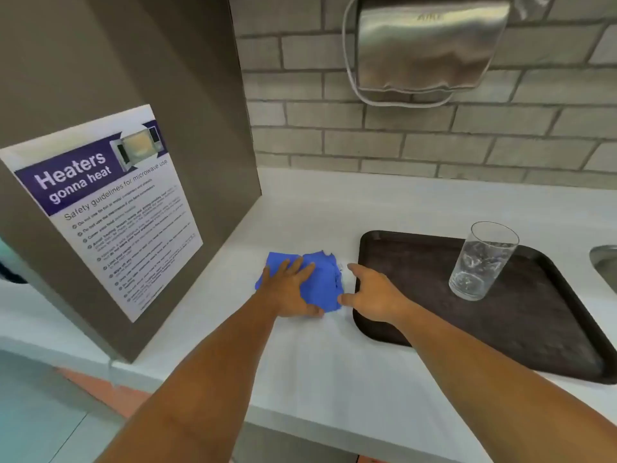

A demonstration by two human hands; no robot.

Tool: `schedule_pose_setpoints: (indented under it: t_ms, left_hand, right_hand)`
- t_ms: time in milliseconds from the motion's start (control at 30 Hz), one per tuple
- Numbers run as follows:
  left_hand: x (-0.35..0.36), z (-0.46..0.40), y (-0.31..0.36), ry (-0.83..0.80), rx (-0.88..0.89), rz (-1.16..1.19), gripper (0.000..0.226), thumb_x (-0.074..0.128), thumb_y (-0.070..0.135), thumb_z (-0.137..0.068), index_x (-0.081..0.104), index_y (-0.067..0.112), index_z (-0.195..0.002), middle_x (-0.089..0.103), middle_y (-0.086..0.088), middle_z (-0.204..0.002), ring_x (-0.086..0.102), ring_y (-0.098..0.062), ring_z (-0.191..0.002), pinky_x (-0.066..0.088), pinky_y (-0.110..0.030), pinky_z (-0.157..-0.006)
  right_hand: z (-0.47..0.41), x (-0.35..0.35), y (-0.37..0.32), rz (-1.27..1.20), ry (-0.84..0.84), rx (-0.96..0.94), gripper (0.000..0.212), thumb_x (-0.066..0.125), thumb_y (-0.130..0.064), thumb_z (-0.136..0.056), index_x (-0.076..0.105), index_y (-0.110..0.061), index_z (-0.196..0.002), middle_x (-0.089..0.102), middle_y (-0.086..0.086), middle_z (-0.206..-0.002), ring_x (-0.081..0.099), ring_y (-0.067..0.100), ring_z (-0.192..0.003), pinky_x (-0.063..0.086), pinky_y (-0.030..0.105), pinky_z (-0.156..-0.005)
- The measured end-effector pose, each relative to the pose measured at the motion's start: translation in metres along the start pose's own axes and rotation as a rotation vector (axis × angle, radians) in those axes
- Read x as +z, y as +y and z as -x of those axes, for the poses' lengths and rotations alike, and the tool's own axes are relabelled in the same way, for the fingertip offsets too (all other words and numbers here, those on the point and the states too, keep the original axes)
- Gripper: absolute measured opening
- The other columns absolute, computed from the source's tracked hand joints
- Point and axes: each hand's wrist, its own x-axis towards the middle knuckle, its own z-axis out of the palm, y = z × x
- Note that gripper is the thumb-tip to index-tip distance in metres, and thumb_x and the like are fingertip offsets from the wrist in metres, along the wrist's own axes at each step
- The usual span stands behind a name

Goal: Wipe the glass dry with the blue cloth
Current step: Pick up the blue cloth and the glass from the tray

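1. While the left hand (289,289) lies flat, fingers spread, pressing the blue cloth (319,282) to the counter (334,369), the right hand (377,295) hovers open and empty just right of it.
2. Step in hand, by judgement: gathering the cloth; next it must be gripped and lifted.
3. Well right of both hands, the glass (480,262) stands upright on a dark tray (551,329), clear, seemingly wet inside.

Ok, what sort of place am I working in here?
Probably a shared kitchenette or canteen wash-up area. A microwave safety poster hangs on the cabinet, a metal wall dispenser or dryer sits on the brick wall, and a brown cafeteria tray holding the glass lies on the white counter.
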Motion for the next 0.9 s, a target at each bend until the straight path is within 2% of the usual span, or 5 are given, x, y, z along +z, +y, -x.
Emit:
schedule_pose_setpoints:
  t_ms: [333,500,633,767,900]
  left_hand:
    - [0.029,-0.005,-0.003,0.188,0.036,-0.036,0.05,0.038,0.05,-0.096,0.041,0.031,-0.142,0.037,-0.004,-0.152,0.031,-0.027,-0.137,0.027,-0.046,-0.109]
    - [0.023,-0.008,0.002,0.33,0.033,-0.002,0.033,0.044,0.034,-0.096,0.061,0.024,-0.123,0.057,-0.003,-0.119,0.049,-0.025,-0.109,0.04,-0.037,-0.086]
    - [0.013,-0.015,0.006,0.351,-0.03,0.399,0.017,0.055,0.023,-0.09,0.067,0.012,-0.087,0.061,-0.004,-0.088,0.058,-0.026,-0.088,0.044,-0.035,-0.073]
    - [-0.004,-0.022,0.008,0.442,-0.131,0.805,0.014,0.062,0.017,-0.088,0.067,0.005,-0.085,0.059,-0.007,-0.076,0.052,-0.024,-0.073,0.04,-0.032,-0.065]
    - [-0.031,-0.022,0.022,0.454,-0.165,1.213,0.016,0.062,0.02,-0.09,0.063,0.009,-0.078,0.059,-0.013,-0.074,0.053,-0.026,-0.067,0.046,-0.034,-0.063]
  right_hand:
    - [-0.004,0.003,0.005,-0.012,0.045,0.031,0.081,0.071,-0.029,-0.09,0.029,-0.011,-0.157,0.036,0.008,-0.163,0.039,0.027,-0.146,0.035,0.032,-0.112]
    - [0.009,-0.003,0.013,-0.127,0.141,0.046,0.073,0.071,-0.023,-0.09,0.037,-0.01,-0.154,0.048,0.011,-0.156,0.049,0.028,-0.139,0.04,0.036,-0.111]
    - [0.026,-0.018,0.031,-0.241,0.271,0.125,0.056,0.073,-0.02,-0.088,0.055,-0.01,-0.14,0.066,0.009,-0.133,0.063,0.024,-0.121,0.049,0.033,-0.103]
    - [0.045,-0.036,0.058,-0.336,0.464,0.239,0.012,0.073,-0.019,-0.087,0.067,-0.009,-0.091,0.072,0.006,-0.087,0.071,0.029,-0.093,0.057,0.043,-0.089]
    - [0.066,-0.054,0.089,-0.44,0.72,0.412,0.024,0.072,-0.02,-0.084,0.051,-0.014,-0.073,0.068,0.011,-0.084,0.068,0.033,-0.085,0.053,0.04,-0.075]
